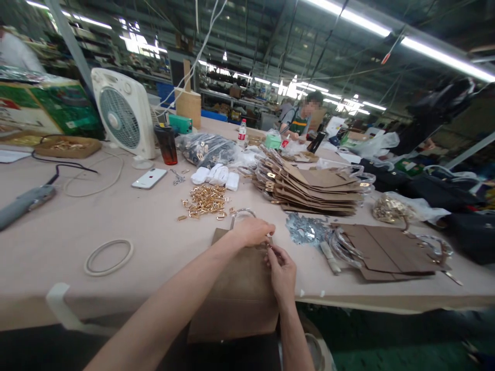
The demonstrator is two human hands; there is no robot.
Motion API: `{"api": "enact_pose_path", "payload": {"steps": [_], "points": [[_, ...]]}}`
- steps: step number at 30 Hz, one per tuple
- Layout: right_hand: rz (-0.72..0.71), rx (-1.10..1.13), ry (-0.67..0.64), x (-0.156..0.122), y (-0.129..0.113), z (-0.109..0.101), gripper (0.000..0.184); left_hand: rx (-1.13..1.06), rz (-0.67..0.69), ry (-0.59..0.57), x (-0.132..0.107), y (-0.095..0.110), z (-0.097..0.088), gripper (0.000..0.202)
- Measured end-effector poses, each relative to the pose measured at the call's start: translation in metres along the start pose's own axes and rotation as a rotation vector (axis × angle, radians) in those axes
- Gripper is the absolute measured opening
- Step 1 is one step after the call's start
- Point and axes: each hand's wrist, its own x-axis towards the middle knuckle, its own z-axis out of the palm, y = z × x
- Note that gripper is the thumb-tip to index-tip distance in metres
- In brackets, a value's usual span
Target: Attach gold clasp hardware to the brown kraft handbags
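A brown bag panel [243, 281] lies in front of me, its lower end reaching over the table's front edge. A handle in clear wrap [243, 212] shows at its top. My left hand [253, 231] reaches across the panel's top edge with fingers bent together. Just below, by the right upper corner, my right hand [283, 268] pinches with thumb and forefinger. Whatever small piece sits between the fingertips is too small to name. Beyond the hands lies a pile of gold-coloured metal fittings [207, 200]. Thin grey metal pieces [307, 228] are heaped to the right.
Brown bag pieces are stacked [309, 185] behind, with others [394, 250] at right. A tape roll [109, 257], phone [149, 178], fan [121, 113], dark tumbler [166, 144] and grey tool [27, 203] are on the left. A person [301, 118] works across the table.
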Motion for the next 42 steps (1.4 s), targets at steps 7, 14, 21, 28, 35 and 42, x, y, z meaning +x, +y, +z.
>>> {"api": "enact_pose_path", "payload": {"steps": [7, 14, 21, 28, 35, 42], "points": [[-0.160, -0.260, -0.046, -0.002, -0.003, 0.008, 0.028, -0.802, -0.232, 0.112, -0.001, 0.024, 0.012, 0.054], [0.047, -0.154, 0.071, 0.013, -0.001, 0.005, 0.041, -0.675, -0.300, 0.310, -0.026, 0.020, 0.022, 0.027], [0.020, -0.165, 0.043, 0.019, 0.007, -0.002, 0.042, -0.096, -0.427, 0.064, -0.055, 0.018, 0.026, 0.068], [0.012, -0.162, -0.007, 0.010, 0.000, 0.001, 0.044, -0.157, -0.552, -0.012, -0.062, 0.017, 0.030, 0.083], [-0.097, -0.244, -0.014, 0.001, 0.007, 0.002, 0.033, -0.181, -0.552, 0.082, -0.070, 0.013, 0.044, 0.074], [-0.192, -0.289, 0.001, -0.001, 0.009, 0.004, 0.033, -0.205, -0.534, 0.127, -0.072, 0.014, 0.047, 0.072]]}}
